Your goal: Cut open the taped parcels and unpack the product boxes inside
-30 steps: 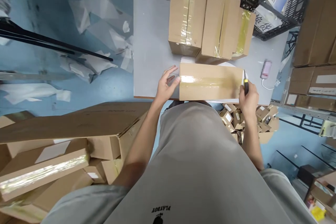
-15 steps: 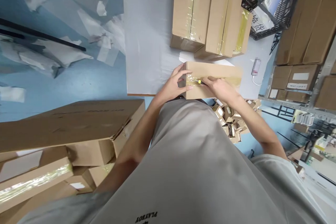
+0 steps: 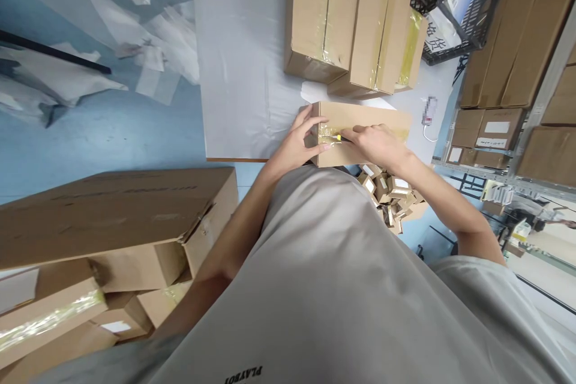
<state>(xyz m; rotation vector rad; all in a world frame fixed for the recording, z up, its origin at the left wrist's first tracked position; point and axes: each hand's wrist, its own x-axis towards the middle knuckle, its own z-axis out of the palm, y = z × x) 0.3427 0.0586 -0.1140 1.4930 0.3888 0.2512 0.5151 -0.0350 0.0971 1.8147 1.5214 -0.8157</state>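
Note:
A long taped cardboard box lies at the near edge of the white table. My left hand clasps the box's left end, fingers curled over the top edge. My right hand lies on the box's top and is closed round a yellow-handled box cutter, whose tip rests on the clear tape seam near the left end.
Three taller taped boxes stand behind it on the table. A phone on a cable lies at the right. A pile of small cartons sits on the floor below the table's edge, large flat boxes at my left, shelves of boxes at right.
My right hand has carried the cutter from the box's right end across to the tape near its left end. My left hand has closed on the box's left end.

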